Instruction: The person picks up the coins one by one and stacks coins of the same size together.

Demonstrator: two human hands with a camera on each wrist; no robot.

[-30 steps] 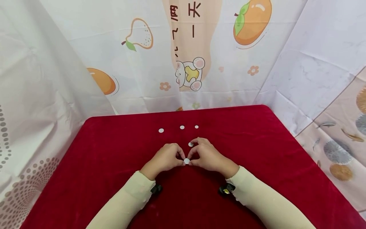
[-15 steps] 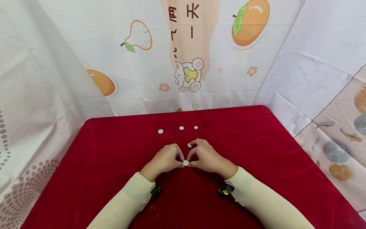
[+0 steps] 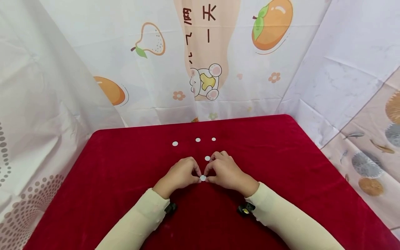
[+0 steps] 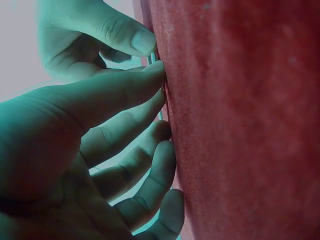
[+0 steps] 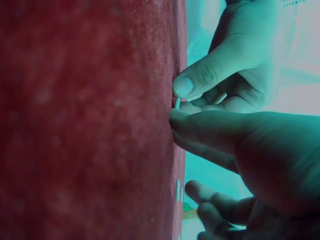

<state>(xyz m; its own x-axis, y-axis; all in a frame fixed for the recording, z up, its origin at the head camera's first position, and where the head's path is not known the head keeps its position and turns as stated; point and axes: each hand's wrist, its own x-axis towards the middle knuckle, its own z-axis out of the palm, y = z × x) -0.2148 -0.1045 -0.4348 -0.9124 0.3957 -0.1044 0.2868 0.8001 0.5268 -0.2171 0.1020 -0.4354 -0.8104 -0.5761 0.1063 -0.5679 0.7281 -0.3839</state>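
Observation:
A small flat white disc [image 3: 203, 178] lies on the red cloth [image 3: 131, 166] in the head view, between my two hands. From the left, my left hand [image 3: 182, 173] pinches its edge with thumb and index fingertips. My right hand [image 3: 226, 172] does likewise from the right. In the right wrist view the disc appears edge-on as a thin white sliver [image 5: 177, 103], partly covered by fingertips. Just beyond the right fingers lies a second white disc [image 3: 207, 158], close to the raised fingertips.
Farther back lie three more white discs: a left one [image 3: 175, 143], a middle one [image 3: 198, 140] and a smaller right one [image 3: 214, 139]. A printed white curtain [image 3: 140, 86] hangs behind the table, with more hangings at both sides.
The right hand's outer fingers have lifted off the second disc, which now shows whole. Both hands keep their hold on the near disc. The view has shifted slightly.

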